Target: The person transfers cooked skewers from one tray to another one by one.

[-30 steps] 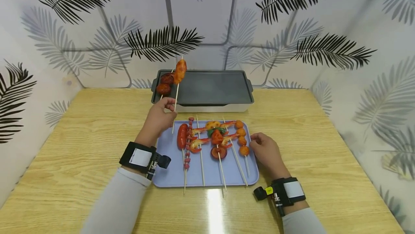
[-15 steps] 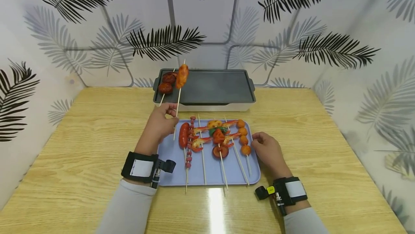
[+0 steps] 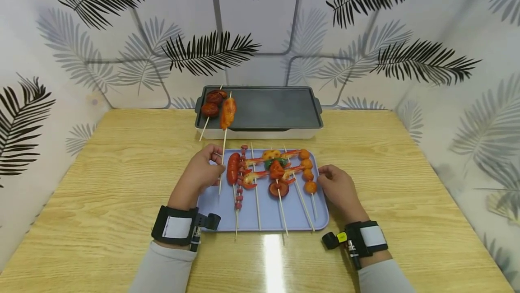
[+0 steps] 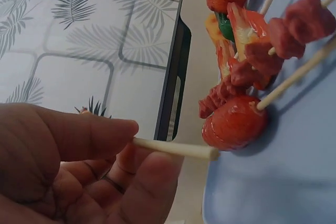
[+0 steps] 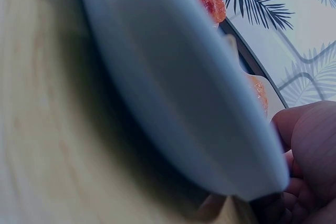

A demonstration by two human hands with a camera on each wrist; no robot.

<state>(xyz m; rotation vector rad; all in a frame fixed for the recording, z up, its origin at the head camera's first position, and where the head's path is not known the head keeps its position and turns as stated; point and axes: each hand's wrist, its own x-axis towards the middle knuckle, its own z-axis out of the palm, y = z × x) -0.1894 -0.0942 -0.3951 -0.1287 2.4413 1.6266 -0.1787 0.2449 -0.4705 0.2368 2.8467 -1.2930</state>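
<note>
Between thumb and fingers, my left hand (image 3: 199, 173) pinches the wooden stick of a skewer with an orange-brown piece like a chicken wing (image 3: 228, 113). The piece is raised before the grill's front left part, and the stick's lower end (image 4: 199, 151) sticks out past my fingertips. My right hand (image 3: 339, 193) grips the right rim of the lilac tray (image 3: 268, 216), its fingers curled at the edge. On the tray lie a sausage skewer (image 3: 233, 169), a skewer of small pink pieces (image 3: 239, 184), shrimp skewers (image 3: 256, 178), a mixed skewer (image 3: 277, 169) and an orange ball skewer (image 3: 310, 187).
Behind the tray stands a flat grill (image 3: 276, 108) with a dark plate and pale base. A skewer with dark brown pieces (image 3: 209, 109) lies at its left end, the stick overhanging the front. A leaf-patterned backdrop (image 3: 260, 13) rises behind the wooden table (image 3: 101, 184).
My left hand has come down and nearer with the chicken wing skewer, so the wing sits lower against the grill. My right hand has stayed at the tray's rim. The whole head view shifts slightly.
</note>
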